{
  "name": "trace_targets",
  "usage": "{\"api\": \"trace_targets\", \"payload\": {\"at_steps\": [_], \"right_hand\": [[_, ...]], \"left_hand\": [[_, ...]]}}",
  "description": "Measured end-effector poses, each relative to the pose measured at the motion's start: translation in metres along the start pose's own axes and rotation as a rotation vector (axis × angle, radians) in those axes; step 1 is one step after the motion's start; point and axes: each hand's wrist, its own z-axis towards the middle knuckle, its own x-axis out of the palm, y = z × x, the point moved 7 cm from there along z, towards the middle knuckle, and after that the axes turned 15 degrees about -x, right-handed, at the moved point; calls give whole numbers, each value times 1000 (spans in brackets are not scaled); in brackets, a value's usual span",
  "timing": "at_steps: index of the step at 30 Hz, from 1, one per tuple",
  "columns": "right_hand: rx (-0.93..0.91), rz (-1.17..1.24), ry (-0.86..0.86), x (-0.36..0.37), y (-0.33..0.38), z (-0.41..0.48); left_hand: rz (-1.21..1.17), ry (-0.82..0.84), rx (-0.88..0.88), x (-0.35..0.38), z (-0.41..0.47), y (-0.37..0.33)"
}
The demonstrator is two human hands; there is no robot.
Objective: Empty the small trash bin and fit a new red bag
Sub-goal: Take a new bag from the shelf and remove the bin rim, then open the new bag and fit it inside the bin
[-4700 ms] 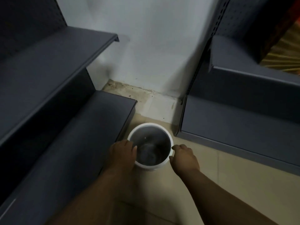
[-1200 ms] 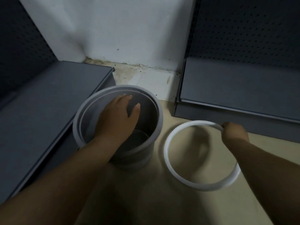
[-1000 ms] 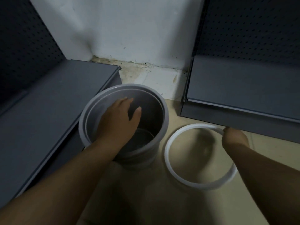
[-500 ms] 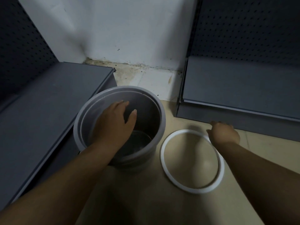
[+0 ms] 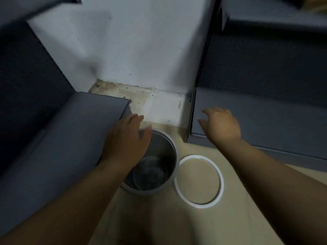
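A small grey trash bin (image 5: 159, 184) stands upright on the beige floor between two shelf units, with nothing visible inside and no bag on it. Its white rim ring (image 5: 220, 190) lies flat on the floor just right of the bin, touching or nearly touching it. My left hand (image 5: 126, 144) hovers over the bin's far-left rim with fingers straight, holding nothing. My right hand (image 5: 222, 125) is raised above the low right shelf, fingers spread and relaxed, holding nothing. No red bag is in view.
A dark grey low shelf (image 5: 58, 138) runs along the left and another low shelf (image 5: 265, 121) along the right, both backed by perforated panels. A white wall (image 5: 132, 50) with a dirty base closes the corner behind the bin. Beige floor (image 5: 177, 223) spreads toward me.
My right hand let go of the white ring, which now lies flat on the floor, and rose toward the right shelf. My left hand came up out of the bin. The view pulled back.
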Motion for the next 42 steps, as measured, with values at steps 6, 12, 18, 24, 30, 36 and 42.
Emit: {"api": "trace_targets", "payload": {"at_steps": [6,12,18,24,30,36,42], "right_hand": [[-152,31,-42,-169,95,12],[-329,65,-142,-359,205,32],[-565,91,-254,-514,334,28],[-743,77,-314,-593,435,6],[-870,54,-304,-605,508,-9],[-861,20,-195,-581,541,1],[-824,11,-163,-562,549,16]], "left_hand": [[-15,-65,-21,-169,-25,-58],[4,-179,-18,-361,-59,-118],[38,-445,-31,-532,-118,-141],[217,-677,-64,-642,-172,-128],[360,-664,-238,-693,-183,-77],[476,-545,-433,-706,-160,-15],[477,-408,-438,-694,-139,25]]}}
